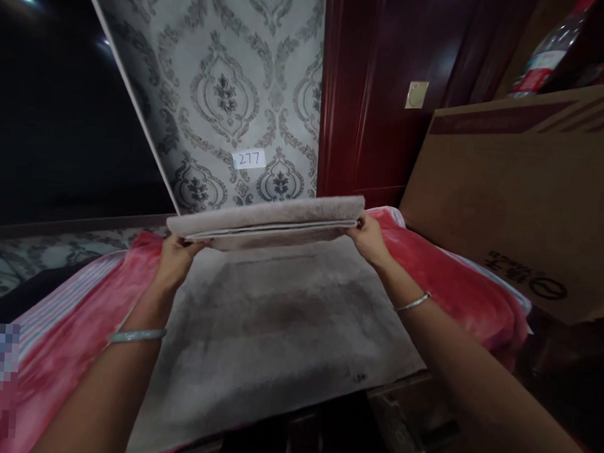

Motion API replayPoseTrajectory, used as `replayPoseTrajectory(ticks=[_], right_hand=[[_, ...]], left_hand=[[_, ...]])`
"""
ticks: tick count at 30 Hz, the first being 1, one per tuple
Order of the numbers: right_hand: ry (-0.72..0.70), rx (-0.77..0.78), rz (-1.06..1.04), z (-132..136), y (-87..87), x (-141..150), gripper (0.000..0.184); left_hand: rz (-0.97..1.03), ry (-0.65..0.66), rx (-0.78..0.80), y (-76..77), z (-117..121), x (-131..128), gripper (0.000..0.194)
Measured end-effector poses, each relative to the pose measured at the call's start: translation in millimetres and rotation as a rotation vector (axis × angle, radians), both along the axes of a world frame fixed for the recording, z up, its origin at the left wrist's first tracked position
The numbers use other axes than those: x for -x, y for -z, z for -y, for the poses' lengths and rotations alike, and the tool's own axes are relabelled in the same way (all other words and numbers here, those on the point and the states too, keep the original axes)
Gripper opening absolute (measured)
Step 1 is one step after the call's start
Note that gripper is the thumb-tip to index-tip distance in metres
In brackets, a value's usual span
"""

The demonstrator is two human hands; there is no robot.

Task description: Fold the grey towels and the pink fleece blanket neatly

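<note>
A grey-beige plush mat (282, 319) lies spread in front of me, its far end folded over in a flat band. My left hand (178, 258) pinches the left end of that folded band, thumb and fingers closed on the cloth. At the band's right end, my right hand (369, 237) grips the folded layers the same way. Between the hands the fold is lifted off the flat part and slopes slightly up to the right. A small dark mark shows near the mat's lower right edge.
Beneath the mat is a red blanket (444, 286) over striped cloth (74, 290). A large cardboard box (508, 195) with a bottle (547, 60) behind its top edge stands right. A dark screen (62, 102) is left; a paper label (249, 159) is on the patterned wall.
</note>
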State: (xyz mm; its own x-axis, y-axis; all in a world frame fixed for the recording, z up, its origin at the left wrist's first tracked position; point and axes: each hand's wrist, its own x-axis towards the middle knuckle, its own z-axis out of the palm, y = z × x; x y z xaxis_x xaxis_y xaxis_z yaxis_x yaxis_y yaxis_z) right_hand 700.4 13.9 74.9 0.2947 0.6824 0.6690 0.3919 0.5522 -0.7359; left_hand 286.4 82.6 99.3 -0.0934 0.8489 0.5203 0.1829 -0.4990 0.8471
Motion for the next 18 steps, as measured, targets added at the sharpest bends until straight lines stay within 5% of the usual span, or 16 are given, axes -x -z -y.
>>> replayPoseTrajectory(ticks=[5,9,15,18], right_hand=[[0.007,0.164,0.151,40,68.7,6,0.025],[0.015,0.201,0.226,68,98.8,12,0.026],[0.188,0.273,0.049,92,128.1,30,0.037],[0.108,0.337,-0.256,102,148.3,53,0.042]], left_hand=[[-0.213,0.001,0.116,63.1,33,19,0.047],[-0.314,0.069,0.119,103.0,60,28,0.037],[-0.477,-0.003,-0.027,125.2,78,30,0.034],[-0.578,-0.019,-0.042,130.1,81,32,0.031]])
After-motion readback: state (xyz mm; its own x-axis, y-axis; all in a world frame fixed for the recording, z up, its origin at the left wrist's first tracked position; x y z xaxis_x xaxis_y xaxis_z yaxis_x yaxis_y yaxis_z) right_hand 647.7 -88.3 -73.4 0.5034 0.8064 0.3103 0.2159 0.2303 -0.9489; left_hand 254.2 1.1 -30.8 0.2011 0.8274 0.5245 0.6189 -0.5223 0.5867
